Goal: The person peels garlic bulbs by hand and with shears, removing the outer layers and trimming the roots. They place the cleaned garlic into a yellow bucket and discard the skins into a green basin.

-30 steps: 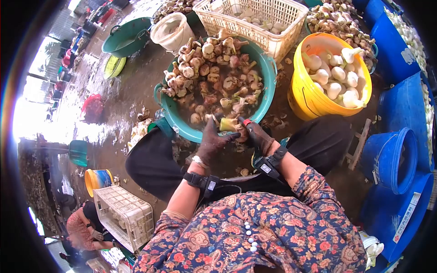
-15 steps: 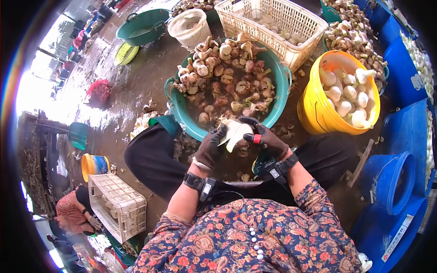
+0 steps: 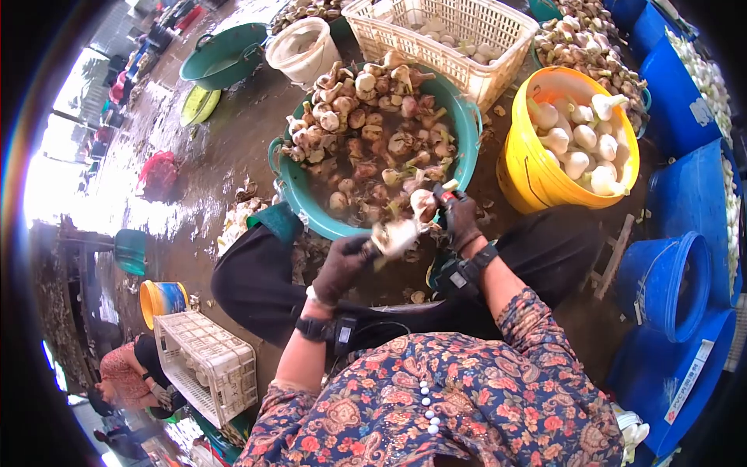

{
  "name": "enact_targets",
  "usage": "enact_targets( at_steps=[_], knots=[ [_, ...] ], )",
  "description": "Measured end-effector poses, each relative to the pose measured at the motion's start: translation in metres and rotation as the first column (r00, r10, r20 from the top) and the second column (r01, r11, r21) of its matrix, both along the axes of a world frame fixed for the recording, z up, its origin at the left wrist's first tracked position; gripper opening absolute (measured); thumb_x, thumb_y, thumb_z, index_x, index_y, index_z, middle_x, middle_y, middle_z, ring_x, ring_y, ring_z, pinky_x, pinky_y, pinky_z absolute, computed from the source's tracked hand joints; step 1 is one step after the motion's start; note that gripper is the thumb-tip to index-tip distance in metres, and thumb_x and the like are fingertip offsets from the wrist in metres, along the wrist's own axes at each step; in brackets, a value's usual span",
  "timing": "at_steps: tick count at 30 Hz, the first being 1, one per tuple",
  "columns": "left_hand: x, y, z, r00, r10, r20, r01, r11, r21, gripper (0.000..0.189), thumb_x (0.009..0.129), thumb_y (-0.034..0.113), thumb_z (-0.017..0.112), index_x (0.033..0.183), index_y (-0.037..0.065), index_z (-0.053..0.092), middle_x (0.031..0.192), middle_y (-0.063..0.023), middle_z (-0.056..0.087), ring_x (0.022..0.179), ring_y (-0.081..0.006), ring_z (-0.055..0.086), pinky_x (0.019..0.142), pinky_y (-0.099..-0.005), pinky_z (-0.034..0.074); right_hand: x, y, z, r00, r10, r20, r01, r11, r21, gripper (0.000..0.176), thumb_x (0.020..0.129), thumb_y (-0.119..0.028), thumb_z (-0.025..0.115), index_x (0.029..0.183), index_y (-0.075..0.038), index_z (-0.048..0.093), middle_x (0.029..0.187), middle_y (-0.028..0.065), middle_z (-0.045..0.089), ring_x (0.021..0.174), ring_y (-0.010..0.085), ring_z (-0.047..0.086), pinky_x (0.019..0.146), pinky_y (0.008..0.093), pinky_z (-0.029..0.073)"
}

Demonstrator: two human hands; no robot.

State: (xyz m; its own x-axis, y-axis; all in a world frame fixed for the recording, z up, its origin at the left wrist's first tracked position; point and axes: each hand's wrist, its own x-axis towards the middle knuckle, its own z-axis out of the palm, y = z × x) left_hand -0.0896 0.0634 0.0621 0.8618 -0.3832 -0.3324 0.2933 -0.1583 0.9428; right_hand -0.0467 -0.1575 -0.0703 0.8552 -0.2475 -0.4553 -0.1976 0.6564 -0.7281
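Observation:
My gloved left hand (image 3: pixel 342 268) is closed round a pale, ragged piece of garlic skin (image 3: pixel 397 236), smeared by motion. My gloved right hand (image 3: pixel 462 221), a red band on one finger, grips a garlic bulb (image 3: pixel 424 204) by its stem; the bulb is whitish with brownish-pink patches. Both hands are at the near rim of a green tub (image 3: pixel 292 191), between my knees. Unpeeled garlic bulbs (image 3: pixel 366 109) are heaped at its far side, and others sit in murky water.
A yellow bucket (image 3: pixel 513 167) of white garlic bulbs stands right of the tub. Behind are a cream crate (image 3: pixel 490 82) and a white bucket (image 3: pixel 315 70). Blue buckets (image 3: pixel 661 288) line the right. At lower left, a person (image 3: pixel 128 373) works beside another crate (image 3: pixel 206 358).
My hands have moved apart from the white garlic they held together. The left drew back lower left with pale skin; the right moved up and right, gripping a bulb by its stem.

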Motion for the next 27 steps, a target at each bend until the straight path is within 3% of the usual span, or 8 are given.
enact_targets(
  at_steps=[2,5,8,10,16,22,24,27],
  knots=[
    [-0.002,0.012,-0.01,0.941,-0.292,-0.17,0.312,0.945,0.103,0.032,0.082,0.02,0.066,0.108,0.001,0.062,0.091,-0.0027,0.065,0.082,-0.0092,0.058,0.072,-0.0244,0.047,0.003,-0.019,0.012,0.987,0.085,-0.139,-0.103,0.986,-0.133,0.013,0.081,-0.015,0.068,0.088,-0.004,0.066,0.077,-0.001,0.062,0.065,0.0069,0.055,0.057,0.0225,0.044],
    [-0.005,0.024,-0.041,0.658,-0.752,0.045,0.477,0.461,0.748,0.03,0.075,0.02,0.072,0.099,0.002,0.065,0.091,-0.0136,0.065,0.086,-0.0221,0.062,0.076,-0.0301,0.048,-0.001,-0.011,0.065,0.995,0.102,0.015,-0.102,0.994,0.026,0.011,0.081,-0.011,0.067,0.09,-0.004,0.066,0.084,0.0006,0.064,0.073,0.0089,0.058,0.064,0.0222,0.047],
    [0.021,0.003,-0.033,0.96,-0.271,0.072,0.203,0.849,0.488,0.029,0.074,0.019,0.073,0.098,0.005,0.065,0.093,-0.013,0.064,0.087,-0.0267,0.061,0.078,-0.0316,0.048,-0.004,-0.005,0.056,0.954,0.242,0.176,-0.23,0.969,-0.087,0.015,0.08,-0.007,0.067,0.094,-0.002,0.064,0.088,0.0018,0.064,0.078,0.0098,0.059,0.07,0.0219,0.048],
    [0.034,-0.022,-0.014,0.893,-0.114,0.435,-0.075,0.916,0.393,0.028,0.071,0.017,0.074,0.097,0.008,0.067,0.09,-0.0111,0.062,0.084,-0.0281,0.06,0.076,-0.0326,0.048,-0.003,-0.001,0.034,0.927,0.276,0.255,-0.266,0.961,-0.074,0.021,0.078,-0.006,0.069,0.098,-0.001,0.062,0.089,0.0029,0.064,0.08,0.0091,0.059,0.073,0.0229,0.048],
    [0.054,-0.038,-0.032,0.639,-0.426,0.641,-0.027,0.82,0.572,0.027,0.067,0.019,0.074,0.092,0.011,0.067,0.085,-0.0077,0.062,0.077,-0.0292,0.06,0.067,-0.0357,0.048,-0.013,0.008,0.034,0.908,0.387,0.159,-0.285,0.85,-0.442,0.022,0.075,-0.009,0.072,0.093,-0.003,0.061,0.083,0.0006,0.063,0.074,0.0076,0.055,0.069,0.0231,0.047],
    [0.037,-0.034,-0.041,0.673,-0.541,0.505,0.058,0.719,0.693,0.019,0.071,0.019,0.068,0.086,0.009,0.063,0.08,-0.0113,0.061,0.074,-0.0327,0.06,0.064,-0.0407,0.048,-0.012,0.02,0.024,0.937,0.336,0.093,-0.217,0.771,-0.598,0.014,0.077,-0.012,0.072,0.081,-0.006,0.06,0.073,-0.0031,0.056,0.066,0.0046,0.051,0.058,0.0203,0.041],
    [0.016,-0.022,-0.061,0.522,-0.81,0.268,0.255,0.448,0.857,0.018,0.073,0.018,0.064,0.088,0.008,0.063,0.08,-0.0145,0.062,0.074,-0.0336,0.061,0.063,-0.0417,0.05,0.0,0.011,0.021,0.999,0.046,0.009,-0.044,0.987,-0.153,0.016,0.076,-0.016,0.075,0.074,-0.006,0.061,0.066,-0.0014,0.055,0.058,0.0055,0.045,0.051,0.0222,0.037],
    [0.0,-0.008,-0.062,0.563,-0.82,-0.102,0.49,0.233,0.84,0.024,0.076,0.025,0.065,0.092,0.007,0.062,0.089,-0.0173,0.062,0.081,-0.0359,0.06,0.071,-0.0424,0.049,-0.002,-0.007,0.043,0.995,0.077,-0.064,-0.083,0.992,-0.099,0.015,0.077,-0.017,0.074,0.073,-0.009,0.062,0.061,-0.0061,0.052,0.051,0.0019,0.039,0.045,0.0201,0.029]
  ],
)
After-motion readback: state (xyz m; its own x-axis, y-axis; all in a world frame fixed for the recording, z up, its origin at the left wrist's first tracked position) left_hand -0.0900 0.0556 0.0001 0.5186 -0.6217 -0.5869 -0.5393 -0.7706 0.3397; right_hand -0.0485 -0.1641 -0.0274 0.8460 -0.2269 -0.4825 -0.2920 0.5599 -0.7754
